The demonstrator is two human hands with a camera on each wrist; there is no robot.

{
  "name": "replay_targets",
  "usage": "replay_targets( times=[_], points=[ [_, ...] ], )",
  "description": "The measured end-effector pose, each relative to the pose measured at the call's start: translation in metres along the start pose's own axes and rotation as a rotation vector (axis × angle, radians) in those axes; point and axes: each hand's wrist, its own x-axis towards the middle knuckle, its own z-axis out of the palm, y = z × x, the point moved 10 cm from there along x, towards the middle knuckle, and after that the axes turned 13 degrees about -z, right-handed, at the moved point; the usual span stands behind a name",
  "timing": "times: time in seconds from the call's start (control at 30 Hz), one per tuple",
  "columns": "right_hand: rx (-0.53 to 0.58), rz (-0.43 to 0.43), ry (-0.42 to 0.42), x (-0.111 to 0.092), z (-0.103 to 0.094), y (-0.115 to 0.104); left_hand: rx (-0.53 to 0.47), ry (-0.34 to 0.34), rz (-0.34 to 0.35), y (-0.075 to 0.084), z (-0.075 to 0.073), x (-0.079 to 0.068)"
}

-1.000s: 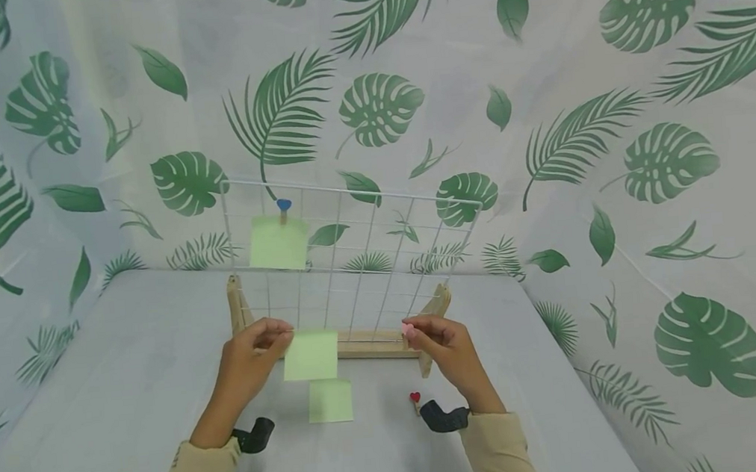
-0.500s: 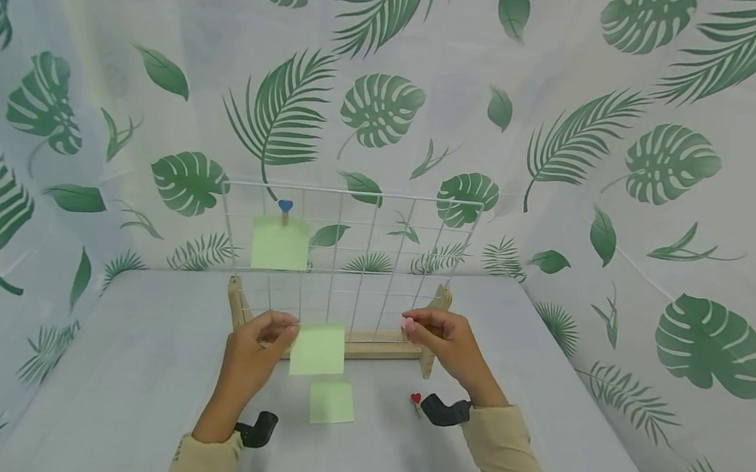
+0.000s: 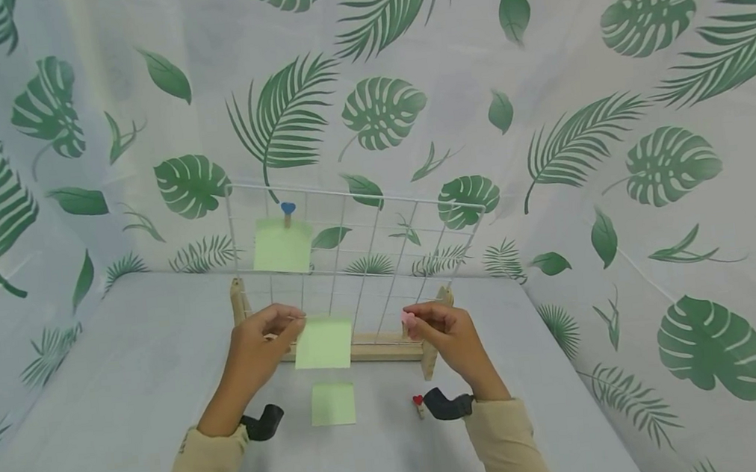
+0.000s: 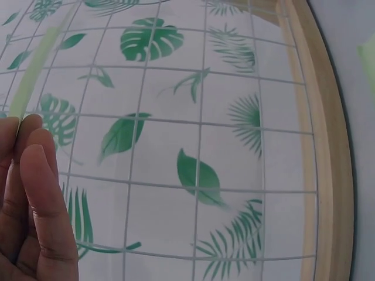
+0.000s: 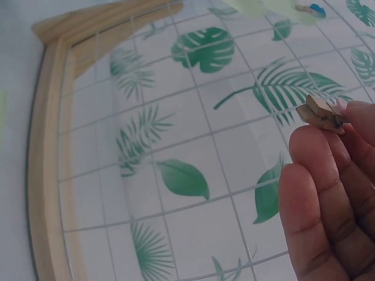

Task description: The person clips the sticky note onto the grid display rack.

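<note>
My left hand [image 3: 260, 351] pinches a light green sticky note [image 3: 324, 343] by its upper left corner, in front of the lower part of a white wire grid [image 3: 374, 266]. In the left wrist view the note [image 4: 35, 70] appears nearly edge-on between thumb and fingers. My right hand [image 3: 451, 338] holds a small wooden clothespin [image 5: 321, 114] with a pink ornament [image 3: 408, 319], near the grid's lower right. Higher on the grid's left, a blue heart clothespin [image 3: 288, 212] fastens another green note [image 3: 282, 246].
On the white table [image 3: 154, 375] lie a third green note [image 3: 333, 404] and a clothespin with a red heart [image 3: 418, 402]. The grid stands in a wooden base [image 3: 384, 350] with side supports. A leaf-printed cloth [image 3: 448, 110] hangs behind.
My left hand has moved up and slightly right with the sticky note, closer to the grid. The right hand has risen a little, still holding the clothespin.
</note>
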Motion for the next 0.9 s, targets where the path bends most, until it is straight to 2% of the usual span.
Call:
replay_targets(
  times=[0.2,0.43,0.9],
  points=[
    [-0.007,0.023,-0.008,0.004,-0.001,-0.001,-0.015,-0.004,0.019,0.006,0.001,0.002],
    [-0.023,-0.019,-0.02,0.011,-0.002,-0.009,-0.017,-0.004,0.047,0.013,0.0,0.004],
    [-0.029,-0.038,-0.037,0.021,-0.002,-0.019,-0.028,-0.024,0.105,0.03,-0.002,0.004]
  ],
)
